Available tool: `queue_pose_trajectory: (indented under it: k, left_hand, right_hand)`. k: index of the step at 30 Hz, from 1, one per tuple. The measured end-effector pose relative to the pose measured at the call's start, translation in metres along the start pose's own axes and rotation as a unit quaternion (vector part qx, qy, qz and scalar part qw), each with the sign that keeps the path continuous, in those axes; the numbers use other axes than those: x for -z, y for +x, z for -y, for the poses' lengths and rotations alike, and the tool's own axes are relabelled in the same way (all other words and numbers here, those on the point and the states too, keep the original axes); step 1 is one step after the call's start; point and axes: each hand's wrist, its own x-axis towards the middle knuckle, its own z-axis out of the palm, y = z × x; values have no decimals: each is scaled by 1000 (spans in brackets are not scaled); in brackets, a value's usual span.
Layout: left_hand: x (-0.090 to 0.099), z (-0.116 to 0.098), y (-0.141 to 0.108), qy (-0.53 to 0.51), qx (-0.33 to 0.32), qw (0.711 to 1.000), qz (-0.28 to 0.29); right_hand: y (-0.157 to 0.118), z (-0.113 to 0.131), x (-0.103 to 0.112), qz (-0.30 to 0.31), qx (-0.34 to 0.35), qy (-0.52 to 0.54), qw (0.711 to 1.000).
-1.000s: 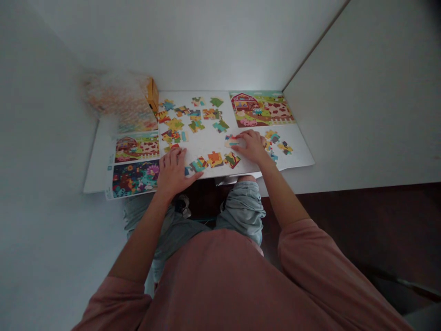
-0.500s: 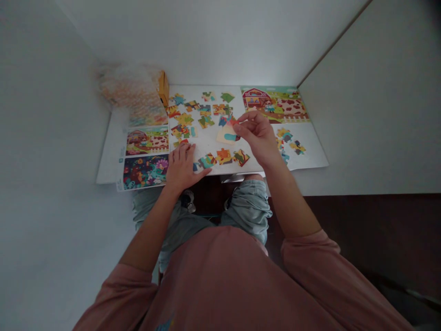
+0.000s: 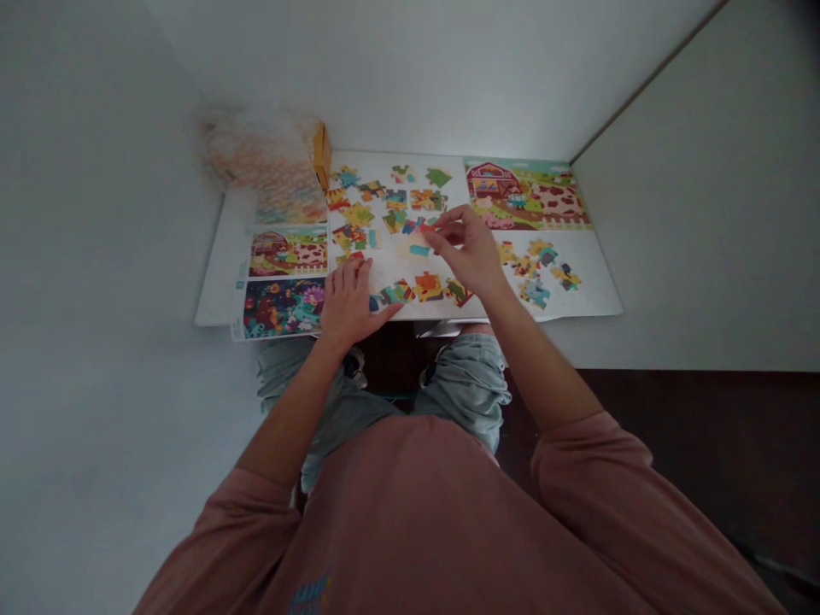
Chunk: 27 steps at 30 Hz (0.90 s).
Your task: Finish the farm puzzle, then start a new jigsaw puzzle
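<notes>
My right hand [image 3: 471, 252] is raised over the middle of the table, thumb and fingers pinched on a puzzle piece [image 3: 418, 246] that looks cream and blue with some red; motion blurs its outline. Flat on the front of the table, my left hand [image 3: 349, 299] has its thumb stretched out to the right. Beside that thumb lie a green and blue puzzle piece [image 3: 397, 293] and an orange puzzle piece [image 3: 429, 286]. Loose pieces such as a yellow puzzle piece [image 3: 357, 214] and a green puzzle piece [image 3: 439, 177] lie beyond my hands.
A finished-looking farm picture [image 3: 525, 195] is at the back right, with several loose pieces [image 3: 535, 292] in front of it. On the left lie a printed sheet [image 3: 285, 306], a blurred clear plastic bag [image 3: 269, 158] and a yellow box [image 3: 321, 154]. Walls border the table [image 3: 593, 278].
My right hand has shifted slightly left and lower with the piece, which now appears tilted and blurred. My left hand stays flat on the table. The whole view has shifted a little.
</notes>
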Motion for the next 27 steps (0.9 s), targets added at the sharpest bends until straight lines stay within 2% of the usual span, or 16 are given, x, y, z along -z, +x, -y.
queue_pose_trajectory:
  k: [3, 5, 8, 12, 15, 19, 24, 27]
  left_hand:
    - [-4, 7, 2, -47, 33, 997, -54]
    - [-6, 15, 5, -71, 55, 992, -88]
    - [-5, 27, 9, -83, 77, 987, -116]
    - [4, 33, 11, -27, 102, 989, -101]
    - [10, 30, 13, 41, 119, 988, -86]
    - [9, 33, 18, 84, 128, 985, -74]
    - [3, 47, 24, 77, 122, 988, -60]
    - [5, 49, 27, 48, 116, 990, -57]
  right_hand:
    - [6, -33, -14, 27, -24, -122, 992]
    - [6, -46, -21, 55, -22, -195, 979]
    - [4, -49, -26, 52, 1, -279, 959]
    - [-6, -38, -25, 24, 35, -294, 955]
    - [-21, -32, -14, 26, 24, -289, 957]
    - [-48, -36, 13, 2, -15, -301, 953]
    - [-70, -53, 48, -53, -30, -310, 949]
    - [-71, -60, 55, -82, -30, -276, 957]
